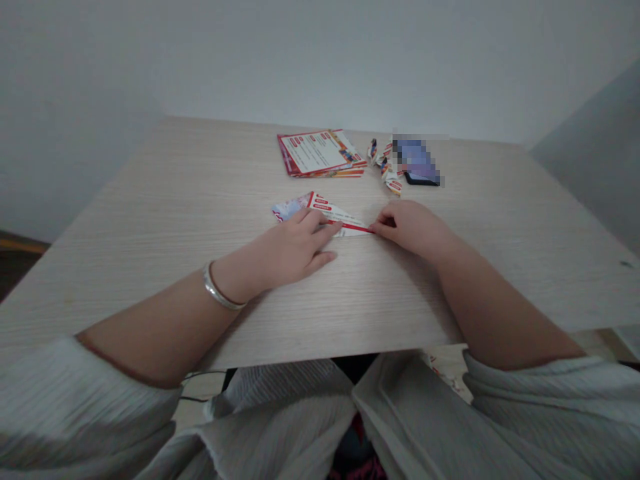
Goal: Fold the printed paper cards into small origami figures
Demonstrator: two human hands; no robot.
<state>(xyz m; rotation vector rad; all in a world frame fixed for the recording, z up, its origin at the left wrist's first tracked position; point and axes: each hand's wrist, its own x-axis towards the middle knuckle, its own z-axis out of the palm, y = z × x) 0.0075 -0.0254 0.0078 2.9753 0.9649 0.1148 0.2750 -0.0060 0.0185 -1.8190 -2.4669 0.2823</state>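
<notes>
A partly folded sheet of printed paper (345, 217), white with red edging and a bluish-pink corner, lies on the table before me. It tapers to a narrow point on the right. My left hand (303, 243) rests over its left part with fingers spread, pressing the paper flat. The fingertips of my right hand (400, 225) are closed in a pinch on the pointed right end. The left fingers cover some of the print.
Beyond the folded paper lies a stack of printed leaflets (320, 152). Several small folded paper pieces (387, 170) sit to its right, beside a dark-edged phone-like object (420, 163), partly blurred. The pale wood table (150, 200) meets a wall at the back.
</notes>
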